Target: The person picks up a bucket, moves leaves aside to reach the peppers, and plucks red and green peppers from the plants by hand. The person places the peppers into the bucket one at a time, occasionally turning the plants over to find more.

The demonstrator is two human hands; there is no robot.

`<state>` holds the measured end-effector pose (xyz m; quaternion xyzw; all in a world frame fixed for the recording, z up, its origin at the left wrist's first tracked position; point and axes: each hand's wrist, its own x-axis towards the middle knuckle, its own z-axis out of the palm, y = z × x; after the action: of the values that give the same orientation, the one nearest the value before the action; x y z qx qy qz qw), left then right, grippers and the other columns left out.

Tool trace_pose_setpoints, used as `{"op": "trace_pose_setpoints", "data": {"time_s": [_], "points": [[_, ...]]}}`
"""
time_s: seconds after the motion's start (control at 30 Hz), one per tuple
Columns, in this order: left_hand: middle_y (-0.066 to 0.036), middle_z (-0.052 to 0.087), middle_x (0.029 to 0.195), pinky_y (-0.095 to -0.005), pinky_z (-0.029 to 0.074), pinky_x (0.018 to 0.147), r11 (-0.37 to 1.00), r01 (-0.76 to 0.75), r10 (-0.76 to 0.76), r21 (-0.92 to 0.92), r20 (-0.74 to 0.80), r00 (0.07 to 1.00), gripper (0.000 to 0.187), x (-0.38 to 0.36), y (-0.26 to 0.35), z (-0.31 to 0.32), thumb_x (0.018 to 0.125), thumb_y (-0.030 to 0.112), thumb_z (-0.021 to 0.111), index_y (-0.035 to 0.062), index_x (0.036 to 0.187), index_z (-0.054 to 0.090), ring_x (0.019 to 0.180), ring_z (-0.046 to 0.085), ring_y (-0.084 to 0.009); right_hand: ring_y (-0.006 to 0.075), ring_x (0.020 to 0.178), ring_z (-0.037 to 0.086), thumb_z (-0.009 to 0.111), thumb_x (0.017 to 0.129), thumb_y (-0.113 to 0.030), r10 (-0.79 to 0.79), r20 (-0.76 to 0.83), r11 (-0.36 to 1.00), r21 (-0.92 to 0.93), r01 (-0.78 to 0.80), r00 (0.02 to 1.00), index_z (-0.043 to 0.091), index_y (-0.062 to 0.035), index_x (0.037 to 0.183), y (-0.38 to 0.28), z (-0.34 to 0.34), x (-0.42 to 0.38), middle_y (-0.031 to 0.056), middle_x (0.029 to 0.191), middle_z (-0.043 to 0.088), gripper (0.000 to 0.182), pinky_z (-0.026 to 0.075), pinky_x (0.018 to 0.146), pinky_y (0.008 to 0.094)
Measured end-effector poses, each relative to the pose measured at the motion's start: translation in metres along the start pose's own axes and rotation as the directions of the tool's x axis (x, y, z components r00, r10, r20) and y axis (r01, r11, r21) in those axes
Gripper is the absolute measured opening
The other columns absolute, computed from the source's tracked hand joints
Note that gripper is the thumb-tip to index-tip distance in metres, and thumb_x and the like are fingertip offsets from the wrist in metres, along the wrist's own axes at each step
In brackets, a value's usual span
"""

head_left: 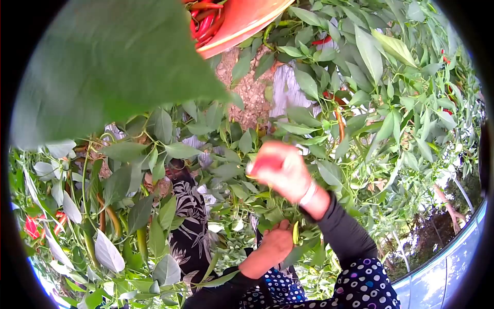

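Note:
Raised in the middle of the view, my right hand [288, 172] is blurred by motion, its fingers curled round something smeared and red that looks like a red pepper [266, 166]. Below it, my left hand [272, 247] is among the leaves, with its fingers bent together and their tips partly hidden by foliage. What it grips cannot be made out. A yellow-green pepper [296, 233] hangs upright just right of its fingertips.
A large blurred leaf [113, 72] covers the upper left. Behind it, an orange-red container [247, 23] holds red peppers [206, 26]. Dense pepper plants [360, 129] surround bare soil [252, 92]. Long peppers [114, 221] hang at left. Blue sheeting [437, 273] edges the lower right.

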<state>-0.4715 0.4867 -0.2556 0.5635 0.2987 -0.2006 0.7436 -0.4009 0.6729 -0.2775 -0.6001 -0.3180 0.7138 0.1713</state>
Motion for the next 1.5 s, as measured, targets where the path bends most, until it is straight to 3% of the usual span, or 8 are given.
{"op": "trace_pose_setpoints", "data": {"time_s": [0.27,0.47,0.53,0.6,0.83,1.0,1.33,1.5], "points": [[-0.008,0.047,0.113,-0.0462,0.045,0.077,0.999,0.032,-0.032,-0.001,-0.011,0.999,0.041,-0.004,0.007,-0.02,0.08,0.027,0.047,0.0144,0.119,0.043,0.104,0.05,-0.0232,0.0083,0.057,0.049,0.059,0.079,-0.004,-0.464,-0.524,0.805,0.088,0.586,0.715,0.051,0.0008,0.104,-0.094,-0.038,0.039,0.0034,0.076,0.055,0.027,0.04,0.051,0.0205],[-0.01,0.046,0.112,-0.0477,0.045,0.077,0.999,0.04,-0.04,-0.002,0.007,0.999,0.041,-0.004,0.009,-0.028,0.08,0.028,0.048,0.0148,0.119,0.043,0.099,0.053,-0.0238,0.0153,0.083,0.057,0.056,0.083,-0.015,-0.721,-0.376,0.617,0.035,0.787,0.582,0.041,0.0051,0.121,-0.184,0.005,0.072,0.013,0.109,0.055,0.046,0.043,0.081,0.0286],[-0.01,0.045,0.115,-0.0452,0.046,0.078,0.999,0.045,-0.045,-0.001,0.0,0.999,0.043,-0.009,0.011,-0.037,0.08,0.029,0.048,0.0153,0.12,0.042,0.098,0.054,-0.025,0.022,0.124,0.033,0.061,0.08,-0.024,-0.736,0.011,0.674,0.101,0.732,0.677,0.025,-0.0179,0.137,-0.196,-0.007,0.076,0.0072,0.132,0.038,0.067,0.02,0.103,0.0422],[-0.011,0.046,0.115,-0.0412,0.046,0.078,0.998,0.014,-0.02,-0.059,-0.093,0.995,0.044,-0.008,0.001,-0.032,0.078,0.032,0.052,0.0153,0.118,0.045,0.095,0.055,-0.0274,0.0201,0.08,0.059,0.062,0.075,-0.012,-0.959,-0.04,0.254,-0.562,0.787,0.281,0.05,0.0033,0.109,-0.18,-0.008,0.092,0.0135,0.094,0.06,0.039,0.047,0.072,0.029],[-0.014,0.054,0.107,-0.0342,0.043,0.082,0.82,-0.186,-0.054,-0.542,-0.396,0.917,0.05,-0.023,-0.043,-0.059,0.072,0.016,0.065,0.0073,0.118,0.046,0.096,0.054,-0.0277,0.0329,0.1,0.052,0.058,0.071,-0.01,-0.607,-0.075,0.638,-0.639,0.429,0.791,0.052,-0.0039,0.107,-0.09,0.011,-0.037,0.0162,0.107,0.053,0.037,0.043,0.086,0.0382],[-0.018,0.052,0.109,-0.0352,0.041,0.084,0.965,-0.221,0.036,-0.145,-0.757,0.653,0.049,-0.076,-0.046,-0.083,0.072,0.006,0.057,0.0076,0.119,0.046,0.101,0.05,-0.0336,0.0292,0.085,0.059,0.058,0.072,-0.009,-0.214,-0.128,0.851,-0.51,0.121,0.968,0.052,-0.0026,0.106,-0.04,-0.009,-0.176,0.0147,0.096,0.057,0.035,0.049,0.077,0.0341],[-0.009,0.06,0.094,-0.0297,0.048,0.074,0.961,-0.134,-0.139,-0.244,-0.837,0.529,0.046,-0.226,-0.027,-0.091,0.069,0.001,0.061,0.0021,0.114,0.051,0.078,0.059,-0.017,0.0265,0.06,0.056,0.052,0.072,-0.015,-0.028,-0.239,0.421,-0.884,-0.206,0.971,0.057,-0.0058,0.068,0.101,0.006,-0.398,0.0091,0.064,0.054,0.012,0.046,0.056,0.0388],[-0.012,0.058,0.1,-0.0283,0.049,0.073,0.948,-0.097,-0.205,-0.303,-0.814,0.543,0.056,-0.293,-0.006,-0.089,0.07,-0.001,0.06,0.0032,0.123,0.04,0.079,0.059,-0.0158,0.0324,0.079,0.059,0.053,0.073,-0.033,0.364,-0.347,0.723,-0.48,-0.497,0.864,0.065,-0.0144,0.085,0.132,0.06,-0.461,0.014,0.082,0.063,0.025,0.047,0.071,0.0406]]}}
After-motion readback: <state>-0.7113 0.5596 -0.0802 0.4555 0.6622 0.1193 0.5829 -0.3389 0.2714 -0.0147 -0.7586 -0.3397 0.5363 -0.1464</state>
